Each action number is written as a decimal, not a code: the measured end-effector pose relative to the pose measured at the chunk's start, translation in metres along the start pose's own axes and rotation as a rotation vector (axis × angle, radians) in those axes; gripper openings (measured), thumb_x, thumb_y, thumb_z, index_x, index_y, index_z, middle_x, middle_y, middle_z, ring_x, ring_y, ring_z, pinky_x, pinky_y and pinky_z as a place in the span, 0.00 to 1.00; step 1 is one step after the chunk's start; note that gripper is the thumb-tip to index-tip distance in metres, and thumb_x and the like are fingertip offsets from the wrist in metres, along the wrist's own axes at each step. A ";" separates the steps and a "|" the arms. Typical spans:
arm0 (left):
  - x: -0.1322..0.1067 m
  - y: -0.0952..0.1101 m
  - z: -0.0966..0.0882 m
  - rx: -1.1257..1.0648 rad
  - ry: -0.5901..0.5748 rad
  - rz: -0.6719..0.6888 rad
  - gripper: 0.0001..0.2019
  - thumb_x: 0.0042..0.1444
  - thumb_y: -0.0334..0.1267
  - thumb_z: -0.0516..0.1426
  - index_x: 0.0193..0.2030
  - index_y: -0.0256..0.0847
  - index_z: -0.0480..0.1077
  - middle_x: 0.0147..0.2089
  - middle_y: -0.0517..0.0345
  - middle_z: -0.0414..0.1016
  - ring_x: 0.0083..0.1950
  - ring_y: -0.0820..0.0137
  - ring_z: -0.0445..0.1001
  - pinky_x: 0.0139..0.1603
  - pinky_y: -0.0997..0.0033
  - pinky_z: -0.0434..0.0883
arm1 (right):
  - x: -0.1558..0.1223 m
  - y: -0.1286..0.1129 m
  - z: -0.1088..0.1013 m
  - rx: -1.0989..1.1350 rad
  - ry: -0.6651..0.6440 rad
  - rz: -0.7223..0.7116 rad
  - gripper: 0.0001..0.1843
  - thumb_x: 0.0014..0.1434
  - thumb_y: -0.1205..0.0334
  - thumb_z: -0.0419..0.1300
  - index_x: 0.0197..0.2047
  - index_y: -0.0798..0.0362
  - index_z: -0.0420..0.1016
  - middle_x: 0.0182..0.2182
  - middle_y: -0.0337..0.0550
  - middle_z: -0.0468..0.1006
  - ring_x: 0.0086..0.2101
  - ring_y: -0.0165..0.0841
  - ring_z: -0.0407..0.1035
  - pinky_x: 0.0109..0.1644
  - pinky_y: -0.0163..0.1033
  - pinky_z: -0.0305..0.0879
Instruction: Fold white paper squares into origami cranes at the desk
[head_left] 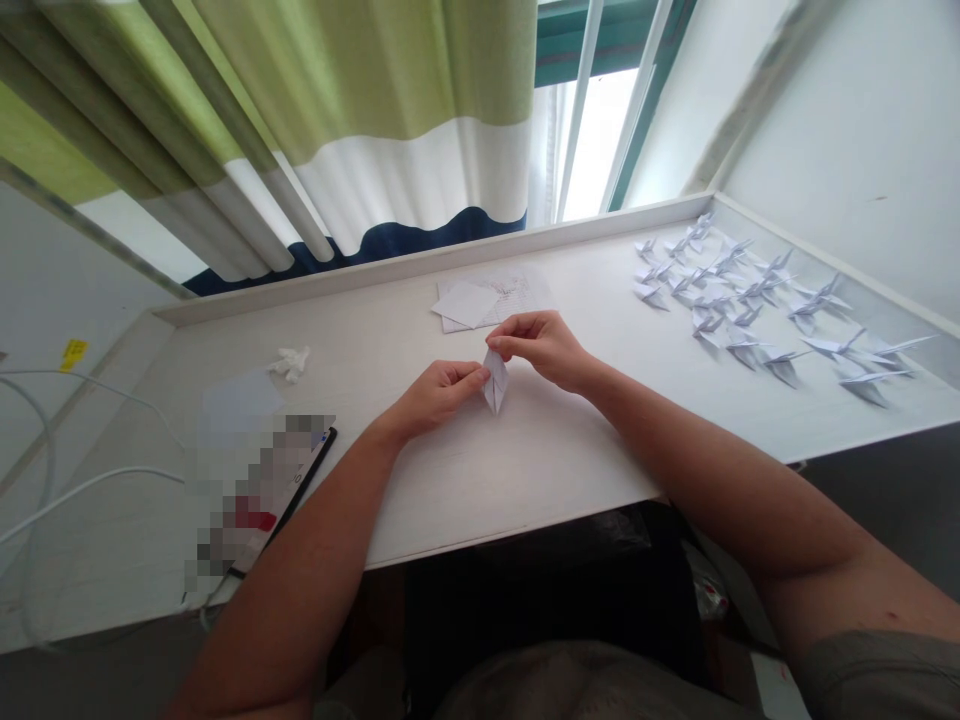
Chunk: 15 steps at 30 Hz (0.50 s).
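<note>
A small folded white paper [496, 385], shaped like a narrow diamond with a slit down its lower half, is held upright just above the table. My left hand [442, 392] pinches its left edge between thumb and fingers. At its top corner, the thumb and fingertips of my right hand [541, 345] are closed on the paper. Just behind my hands lies a stack of paper [529, 290] with a printed sheet, and a loose white square [469, 303] rests on it.
Several folded paper cranes [739, 300] stand at the right of the white table [450, 490]. To the left are a crumpled tissue [289, 364], a pale sheet [240, 400], a dark-edged device [300, 480], partly blurred, and white cables [97, 484]. A curtain [420, 130] hangs behind.
</note>
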<state>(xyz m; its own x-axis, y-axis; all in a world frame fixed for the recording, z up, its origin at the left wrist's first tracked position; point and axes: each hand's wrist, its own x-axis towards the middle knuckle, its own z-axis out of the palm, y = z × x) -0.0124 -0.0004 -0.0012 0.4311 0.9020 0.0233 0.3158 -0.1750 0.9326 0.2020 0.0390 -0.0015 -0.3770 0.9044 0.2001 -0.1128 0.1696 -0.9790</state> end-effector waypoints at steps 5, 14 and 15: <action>0.002 0.002 0.002 -0.001 0.013 0.032 0.23 0.67 0.54 0.57 0.25 0.41 0.69 0.25 0.62 0.61 0.28 0.72 0.58 0.32 0.68 0.58 | 0.003 0.003 -0.006 -0.004 0.026 0.060 0.16 0.58 0.48 0.73 0.37 0.54 0.84 0.31 0.42 0.82 0.31 0.31 0.74 0.39 0.41 0.74; 0.003 0.005 0.000 0.000 0.081 0.062 0.22 0.66 0.54 0.57 0.27 0.41 0.73 0.27 0.60 0.70 0.31 0.69 0.66 0.39 0.67 0.68 | 0.001 0.005 -0.004 -0.034 -0.237 0.067 0.17 0.51 0.53 0.78 0.33 0.54 0.79 0.27 0.36 0.77 0.29 0.29 0.70 0.35 0.37 0.67; 0.004 0.004 0.000 -0.001 0.086 0.063 0.22 0.66 0.55 0.57 0.27 0.41 0.73 0.27 0.60 0.71 0.32 0.69 0.67 0.40 0.67 0.69 | 0.001 0.005 -0.004 -0.033 -0.232 0.064 0.17 0.50 0.53 0.78 0.33 0.54 0.79 0.27 0.36 0.77 0.29 0.29 0.69 0.35 0.37 0.67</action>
<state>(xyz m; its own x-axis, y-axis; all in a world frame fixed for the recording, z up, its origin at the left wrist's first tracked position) -0.0096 0.0020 0.0028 0.3765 0.9195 0.1128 0.2890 -0.2323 0.9287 0.2043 0.0421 -0.0066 -0.5841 0.8000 0.1373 -0.0535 0.1309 -0.9900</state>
